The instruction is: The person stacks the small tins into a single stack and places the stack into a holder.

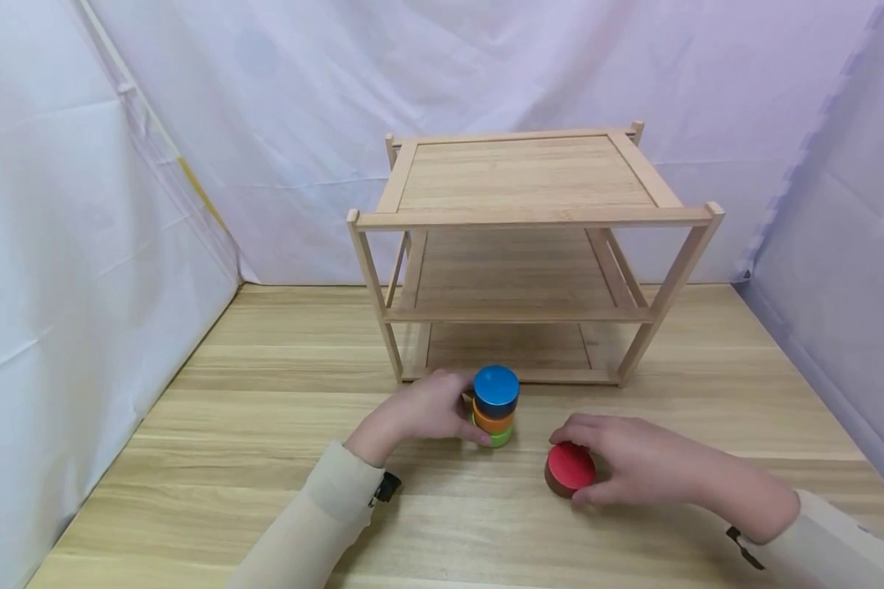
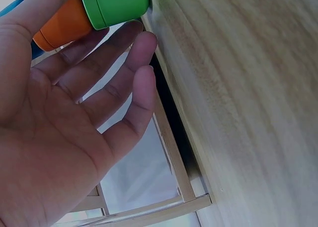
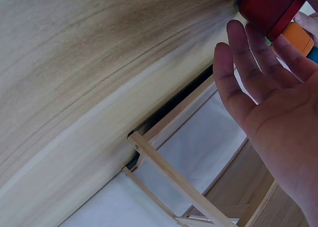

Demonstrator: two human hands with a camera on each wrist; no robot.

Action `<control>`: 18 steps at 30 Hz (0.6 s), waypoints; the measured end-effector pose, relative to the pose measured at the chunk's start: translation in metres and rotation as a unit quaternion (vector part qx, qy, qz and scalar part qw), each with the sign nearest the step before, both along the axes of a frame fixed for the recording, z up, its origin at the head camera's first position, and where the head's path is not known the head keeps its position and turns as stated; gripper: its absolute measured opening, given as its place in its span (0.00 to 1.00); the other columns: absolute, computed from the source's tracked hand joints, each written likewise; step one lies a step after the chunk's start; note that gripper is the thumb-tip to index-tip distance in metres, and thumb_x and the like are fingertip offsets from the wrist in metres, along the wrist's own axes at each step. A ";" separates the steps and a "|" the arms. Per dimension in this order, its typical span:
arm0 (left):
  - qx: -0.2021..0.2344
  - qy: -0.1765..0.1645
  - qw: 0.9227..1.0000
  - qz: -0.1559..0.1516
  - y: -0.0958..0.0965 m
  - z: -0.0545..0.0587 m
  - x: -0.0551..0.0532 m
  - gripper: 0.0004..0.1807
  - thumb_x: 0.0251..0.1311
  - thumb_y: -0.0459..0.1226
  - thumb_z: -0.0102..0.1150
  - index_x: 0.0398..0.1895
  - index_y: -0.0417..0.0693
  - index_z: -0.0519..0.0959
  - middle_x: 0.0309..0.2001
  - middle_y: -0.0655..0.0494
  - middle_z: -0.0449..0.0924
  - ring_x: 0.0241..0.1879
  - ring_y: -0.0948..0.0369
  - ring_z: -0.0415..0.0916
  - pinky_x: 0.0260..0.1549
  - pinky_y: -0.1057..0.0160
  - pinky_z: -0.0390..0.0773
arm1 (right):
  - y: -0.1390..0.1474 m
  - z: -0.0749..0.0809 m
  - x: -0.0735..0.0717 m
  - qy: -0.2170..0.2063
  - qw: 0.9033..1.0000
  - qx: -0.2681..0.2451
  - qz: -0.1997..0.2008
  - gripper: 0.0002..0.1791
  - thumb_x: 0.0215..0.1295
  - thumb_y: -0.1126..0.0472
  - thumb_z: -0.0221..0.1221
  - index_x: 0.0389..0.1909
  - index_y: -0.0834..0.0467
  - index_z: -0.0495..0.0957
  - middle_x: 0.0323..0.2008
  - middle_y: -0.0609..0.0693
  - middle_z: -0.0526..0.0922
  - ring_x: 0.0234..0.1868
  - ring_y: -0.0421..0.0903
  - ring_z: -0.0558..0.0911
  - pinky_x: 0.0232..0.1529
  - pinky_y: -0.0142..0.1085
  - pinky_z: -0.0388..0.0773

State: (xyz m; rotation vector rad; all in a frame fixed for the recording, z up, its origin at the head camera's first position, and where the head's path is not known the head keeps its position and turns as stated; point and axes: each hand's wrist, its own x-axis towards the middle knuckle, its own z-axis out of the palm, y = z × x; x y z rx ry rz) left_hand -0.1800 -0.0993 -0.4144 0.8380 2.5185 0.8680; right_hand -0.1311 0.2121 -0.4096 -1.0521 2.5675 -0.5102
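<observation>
A stack of small round canisters stands on the table in front of the shelf: a blue canister on top, an orange canister in the middle, a green canister at the bottom. My left hand holds the stack from the left, thumb in front by the green one and forefinger behind. In the left wrist view the green canister shows above the other fingers. To the right, my right hand grips a red canister low over the table between thumb and fingers. The right wrist view shows that red canister partly cut off.
Behind the stack stands a three-level wooden shelf, its front bottom rail close to the left hand. White cloth hangs at the back and both sides. The wood-grain table extends to either side of the shelf.
</observation>
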 end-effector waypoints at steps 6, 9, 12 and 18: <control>0.010 -0.003 1.000 0.001 -0.001 -0.001 0.001 0.34 0.54 0.45 0.84 0.63 0.52 0.80 0.58 0.55 0.88 0.51 0.59 0.86 0.50 0.65 0.84 | -0.003 -0.001 0.001 0.000 1.000 0.003 0.007 0.34 0.58 0.39 0.76 0.61 0.49 0.81 0.53 0.37 0.81 0.44 0.30 0.77 0.41 0.28 0.81; 0.010 0.001 1.000 -0.001 -0.002 -0.002 0.001 0.34 0.54 0.45 0.83 0.64 0.53 0.80 0.59 0.56 0.88 0.51 0.61 0.85 0.50 0.65 0.84 | -0.004 -0.001 0.001 -0.003 1.000 0.005 0.008 0.34 0.58 0.38 0.76 0.62 0.49 0.81 0.53 0.37 0.81 0.44 0.30 0.77 0.41 0.28 0.81; 0.004 0.011 1.000 0.000 -0.002 -0.004 0.001 0.33 0.54 0.46 0.83 0.64 0.55 0.80 0.58 0.59 0.88 0.51 0.64 0.84 0.52 0.64 0.83 | -0.004 -0.001 0.001 -0.001 1.000 0.009 0.006 0.35 0.58 0.39 0.77 0.62 0.50 0.81 0.53 0.37 0.81 0.44 0.30 0.77 0.41 0.28 0.81; -0.013 0.029 0.999 0.009 -0.002 -0.003 0.005 0.31 0.56 0.49 0.81 0.62 0.55 0.82 0.57 0.60 0.89 0.54 0.60 0.85 0.57 0.58 0.83 | -0.003 -0.001 -0.001 -0.003 1.000 0.018 -0.003 0.34 0.56 0.43 0.78 0.62 0.50 0.81 0.53 0.36 0.81 0.45 0.30 0.78 0.42 0.28 0.82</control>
